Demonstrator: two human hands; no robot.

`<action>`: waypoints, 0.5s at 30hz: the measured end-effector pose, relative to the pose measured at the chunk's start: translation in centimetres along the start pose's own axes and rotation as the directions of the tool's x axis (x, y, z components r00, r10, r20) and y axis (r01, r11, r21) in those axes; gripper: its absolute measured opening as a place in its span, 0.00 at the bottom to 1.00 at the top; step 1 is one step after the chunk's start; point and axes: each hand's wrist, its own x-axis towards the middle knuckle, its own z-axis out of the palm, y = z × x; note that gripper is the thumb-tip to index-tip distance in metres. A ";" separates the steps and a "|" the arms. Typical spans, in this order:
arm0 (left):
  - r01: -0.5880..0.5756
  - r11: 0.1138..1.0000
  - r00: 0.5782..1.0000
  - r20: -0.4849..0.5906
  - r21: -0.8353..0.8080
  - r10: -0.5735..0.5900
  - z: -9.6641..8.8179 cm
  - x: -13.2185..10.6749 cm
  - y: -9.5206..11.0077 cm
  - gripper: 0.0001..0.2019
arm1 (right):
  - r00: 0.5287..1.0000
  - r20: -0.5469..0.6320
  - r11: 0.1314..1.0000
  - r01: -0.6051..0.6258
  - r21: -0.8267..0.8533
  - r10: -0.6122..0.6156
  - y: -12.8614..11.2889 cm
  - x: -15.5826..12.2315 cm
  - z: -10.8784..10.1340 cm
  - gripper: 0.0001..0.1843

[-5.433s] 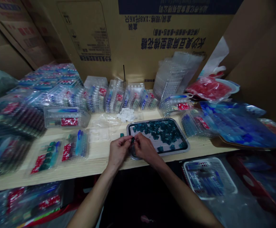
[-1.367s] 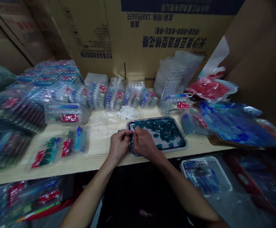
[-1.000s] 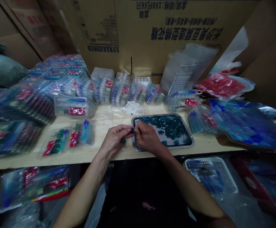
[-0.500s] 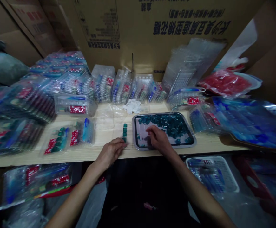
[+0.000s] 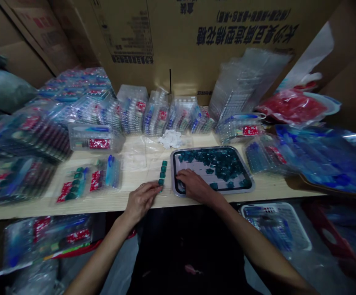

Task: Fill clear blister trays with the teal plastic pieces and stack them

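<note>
My left hand [image 5: 140, 200] lies open on the wooden bench [image 5: 27, 209], its fingertips [image 5: 157, 188] touching the near end of a short row of teal blocks [image 5: 162, 174]. My right hand [image 5: 196, 187] is open, fingers flat inside the grey tray [image 5: 249, 176], just right of that row and gripping nothing I can see. Loose teal pieces [image 5: 217, 163] lie heaped beyond those fingers, toward the tray's far side. Clear blister packs [image 5: 79, 182] sit left of my left hand.

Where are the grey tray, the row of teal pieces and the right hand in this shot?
grey tray [image 5: 172, 168], head view, left rim
row of teal pieces [image 5: 162, 175], head view, middle of the row
right hand [image 5: 196, 187], head view, back of the hand
</note>
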 end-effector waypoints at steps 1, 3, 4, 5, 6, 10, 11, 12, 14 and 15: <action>-0.014 1.000 1.000 0.003 0.015 0.014 0.0 -0.1 0.0 0.15 | 1.000 0.009 1.000 0.002 0.000 -0.002 -0.1 -0.3 -0.1 0.28; -0.022 0.999 1.000 -0.012 0.030 0.022 0.1 -0.1 0.0 0.15 | 1.000 0.002 1.000 -0.011 -0.016 0.011 -0.4 -0.6 -0.1 0.31; -0.021 0.999 1.000 -0.018 0.038 0.021 0.1 -0.1 0.0 0.15 | 1.000 -0.007 0.999 -0.026 -0.030 0.026 -0.5 -0.7 0.0 0.34; -0.016 0.999 1.000 -0.020 0.049 0.017 0.1 -0.1 0.1 0.15 | 0.999 -0.015 0.998 -0.046 -0.046 0.046 -0.6 -0.7 0.1 0.35; -0.014 0.998 1.000 -0.016 0.064 0.015 0.1 -0.1 0.2 0.15 | 0.998 -0.021 0.996 -0.066 -0.060 0.065 -0.7 -0.6 0.2 0.36; 0.010 0.989 1.000 0.012 0.149 -0.012 0.3 0.1 0.6 0.14 | 0.994 -0.033 0.993 -0.102 -0.065 0.101 -0.7 0.0 0.6 0.26; 0.021 0.986 1.000 0.008 0.168 -0.022 0.3 0.1 0.7 0.14 | 0.995 -0.021 0.993 -0.099 -0.058 0.098 -0.6 0.0 0.6 0.22; 0.031 0.983 1.000 -0.001 0.182 -0.031 0.4 0.1 0.8 0.14 | 0.996 -0.005 0.995 -0.094 -0.046 0.094 -0.5 0.1 0.6 0.20; 0.056 0.983 0.998 -0.027 0.173 -0.052 0.5 0.1 0.9 0.13 | 0.995 0.004 0.995 -0.099 -0.009 0.099 -0.5 -0.1 0.4 0.21; 0.070 0.986 0.997 -0.042 0.151 -0.064 0.5 0.2 0.9 0.12 | 0.995 -0.010 0.995 -0.100 0.009 0.100 -0.5 -0.3 0.3 0.23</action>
